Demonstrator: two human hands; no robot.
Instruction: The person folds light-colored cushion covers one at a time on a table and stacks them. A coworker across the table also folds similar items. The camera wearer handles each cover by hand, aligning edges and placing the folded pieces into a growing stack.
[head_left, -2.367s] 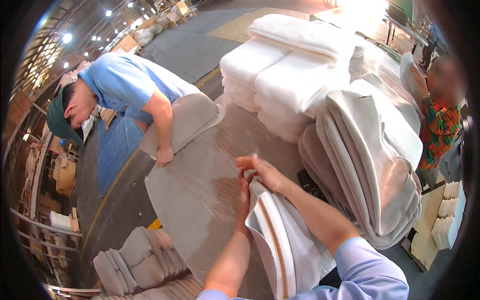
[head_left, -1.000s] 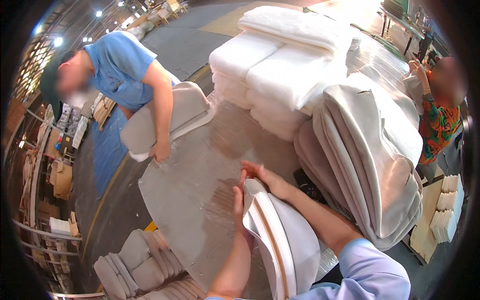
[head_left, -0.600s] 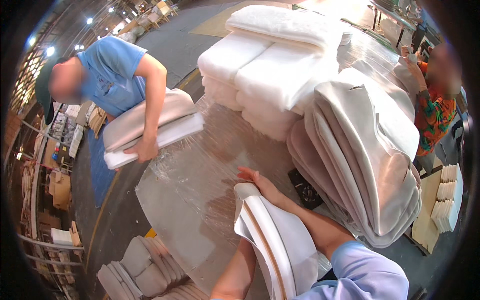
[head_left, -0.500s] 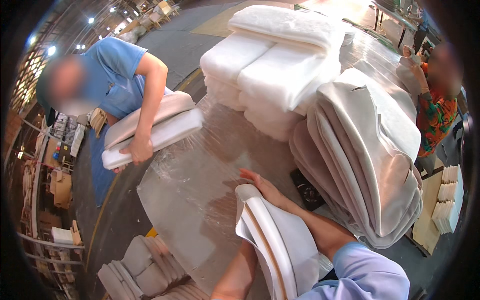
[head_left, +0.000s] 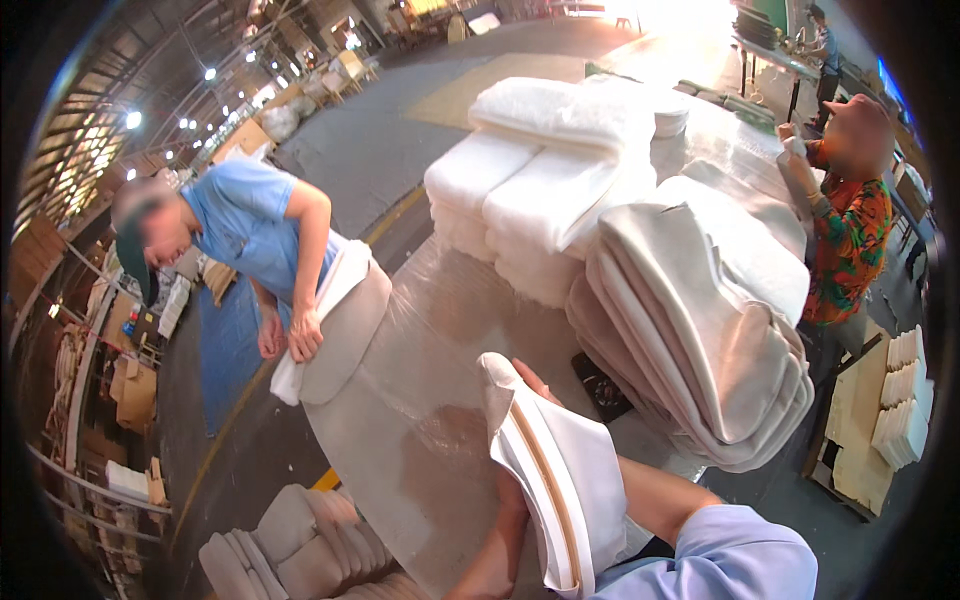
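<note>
From the person's cushion (head_left: 560,480), bare worktop (head_left: 430,330) leaves a way through toward 11 o'clock. The co-worker's cushion (head_left: 350,340) bounds it at 10, white padding (head_left: 545,195) blocks 12; a black device (head_left: 600,390) and piled grey covers (head_left: 680,330) crowd 1 to 2.

Grey floor (head_left: 325,165), marked with a yellow line (head_left: 396,214); blue sheet (head_left: 225,350) on it at left; rack (head_left: 88,350) farther left; slatted wall (head_left: 72,165) letting in light; lamps (head_left: 133,119) overhead; chairs (head_left: 352,66) far back; white glare (head_left: 690,35) beyond.
</note>
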